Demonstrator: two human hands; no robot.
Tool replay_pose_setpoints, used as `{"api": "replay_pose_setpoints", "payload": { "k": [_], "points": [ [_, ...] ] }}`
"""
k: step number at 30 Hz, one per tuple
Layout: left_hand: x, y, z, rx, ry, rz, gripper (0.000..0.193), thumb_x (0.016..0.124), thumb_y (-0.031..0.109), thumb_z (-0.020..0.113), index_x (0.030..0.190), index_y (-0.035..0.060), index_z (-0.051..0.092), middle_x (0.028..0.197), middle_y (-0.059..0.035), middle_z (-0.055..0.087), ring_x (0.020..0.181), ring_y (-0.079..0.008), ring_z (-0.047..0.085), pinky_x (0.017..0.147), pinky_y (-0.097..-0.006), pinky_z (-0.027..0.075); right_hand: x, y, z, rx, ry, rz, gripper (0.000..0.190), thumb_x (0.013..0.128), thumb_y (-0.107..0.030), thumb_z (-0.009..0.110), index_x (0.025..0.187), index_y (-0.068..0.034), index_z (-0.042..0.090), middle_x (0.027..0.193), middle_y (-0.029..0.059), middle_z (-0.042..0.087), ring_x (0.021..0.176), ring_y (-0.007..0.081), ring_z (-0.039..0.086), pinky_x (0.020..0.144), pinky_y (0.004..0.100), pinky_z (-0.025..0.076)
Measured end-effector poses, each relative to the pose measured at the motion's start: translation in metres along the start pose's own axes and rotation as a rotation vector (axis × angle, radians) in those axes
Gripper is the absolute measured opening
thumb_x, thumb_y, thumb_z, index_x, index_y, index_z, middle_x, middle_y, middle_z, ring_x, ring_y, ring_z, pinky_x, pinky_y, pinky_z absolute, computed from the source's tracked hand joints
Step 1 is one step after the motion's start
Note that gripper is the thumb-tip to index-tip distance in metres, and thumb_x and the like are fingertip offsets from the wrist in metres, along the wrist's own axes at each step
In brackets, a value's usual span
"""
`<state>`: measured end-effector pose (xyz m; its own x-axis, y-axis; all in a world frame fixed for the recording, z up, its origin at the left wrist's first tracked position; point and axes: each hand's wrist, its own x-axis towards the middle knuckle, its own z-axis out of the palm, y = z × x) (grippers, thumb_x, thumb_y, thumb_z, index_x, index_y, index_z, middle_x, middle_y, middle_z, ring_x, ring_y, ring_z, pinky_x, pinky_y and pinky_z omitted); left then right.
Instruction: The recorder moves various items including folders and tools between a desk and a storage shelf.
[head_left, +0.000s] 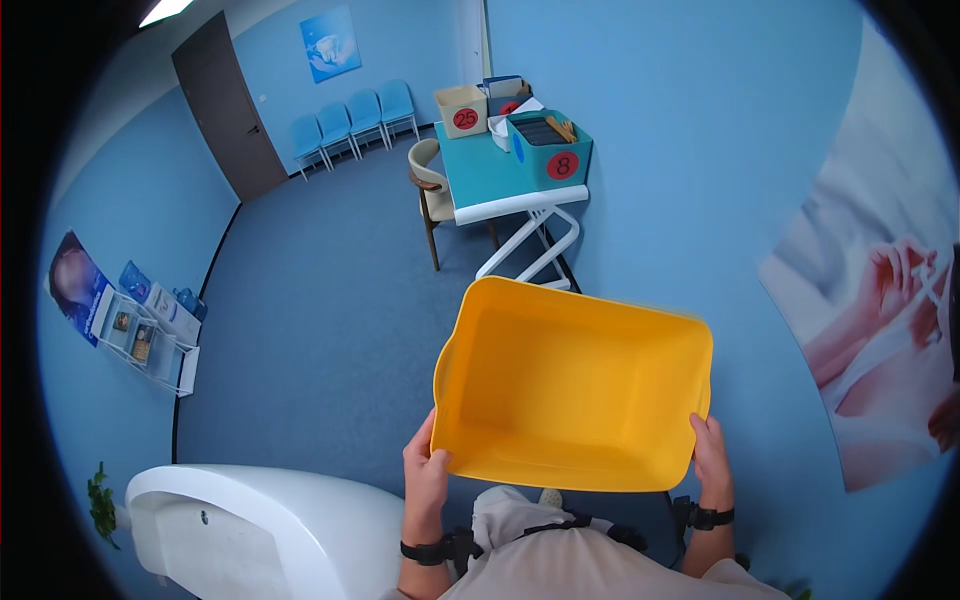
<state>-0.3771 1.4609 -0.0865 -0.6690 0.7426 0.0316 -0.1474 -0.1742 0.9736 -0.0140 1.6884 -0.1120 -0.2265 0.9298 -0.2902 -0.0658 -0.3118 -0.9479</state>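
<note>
An empty yellow plastic bin (570, 382) is held in front of my body, its open top facing me. My left hand (427, 465) grips its left side near the lower corner, thumb over the rim. At the right side, my right hand (709, 450) holds the rim with the thumb on the inner face. The fingers behind the walls are hidden. Beyond the bin, a teal-topped table (484, 169) with white legs carries a teal bin (551, 154) marked 8, a cream bin (463, 112) marked 25 and a dark blue bin (506, 101) holding folders.
A wooden chair with a cream seat (435, 187) stands at the table's left. White curved furniture (300, 517) is at lower left. Blue chairs (364, 112) line the far wall beside a dark door (229, 112). A wire rack (146, 337) and water dispenser (171, 307) stand left.
</note>
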Motion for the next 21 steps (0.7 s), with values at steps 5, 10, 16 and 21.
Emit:
{"api": "replay_pose_setpoints", "payload": {
  "k": [5, 10, 16, 21],
  "points": [
    [0.051, -0.013, 0.017, 0.021, -0.021, -0.032, 0.068, 0.078, -0.007, 0.041, 0.146, -0.0083, 0.048, 0.134, -0.0140, 0.062, 0.122, -0.0189, 0.060, 0.105, -0.0305, 0.045, 0.052, -0.004, -0.002, -0.016, -0.016, 0.052, 0.032, 0.102, -0.015, 0.049, 0.117, 0.008, 0.064, 0.102, 0.0090, 0.070, 0.083, 0.0140, 0.067, 0.068, 0.0279, 0.052],
    [0.114, -0.026, 0.023, 0.011, -0.037, -0.070, 0.067, 0.078, -0.008, 0.039, 0.145, -0.0082, 0.049, 0.134, -0.0141, 0.062, 0.122, -0.0198, 0.061, 0.105, -0.0307, 0.045, 0.110, 0.010, 0.010, -0.086, 0.000, 0.093, 0.030, 0.100, -0.015, 0.050, 0.112, 0.008, 0.065, 0.097, 0.0083, 0.070, 0.076, 0.0132, 0.065, 0.063, 0.0271, 0.049],
    [0.216, -0.055, 0.002, -0.009, -0.020, -0.163, 0.067, 0.078, -0.009, 0.037, 0.144, -0.0082, 0.050, 0.134, -0.0144, 0.062, 0.122, -0.0206, 0.061, 0.105, -0.0313, 0.046, 0.181, 0.006, 0.061, -0.202, 0.035, 0.111, 0.031, 0.098, -0.015, 0.050, 0.112, 0.008, 0.065, 0.096, 0.0092, 0.070, 0.078, 0.0145, 0.067, 0.065, 0.0279, 0.051],
    [0.319, -0.052, -0.019, 0.004, -0.004, -0.130, 0.069, 0.077, -0.008, 0.038, 0.145, -0.0039, 0.050, 0.128, -0.0142, 0.065, 0.109, -0.0203, 0.068, 0.086, -0.0297, 0.059, 0.240, -0.016, 0.135, -0.231, 0.085, 0.105, 0.027, 0.097, -0.016, 0.051, 0.105, 0.006, 0.066, 0.089, 0.0061, 0.069, 0.068, 0.0112, 0.062, 0.057, 0.0269, 0.046]
  ]
}}
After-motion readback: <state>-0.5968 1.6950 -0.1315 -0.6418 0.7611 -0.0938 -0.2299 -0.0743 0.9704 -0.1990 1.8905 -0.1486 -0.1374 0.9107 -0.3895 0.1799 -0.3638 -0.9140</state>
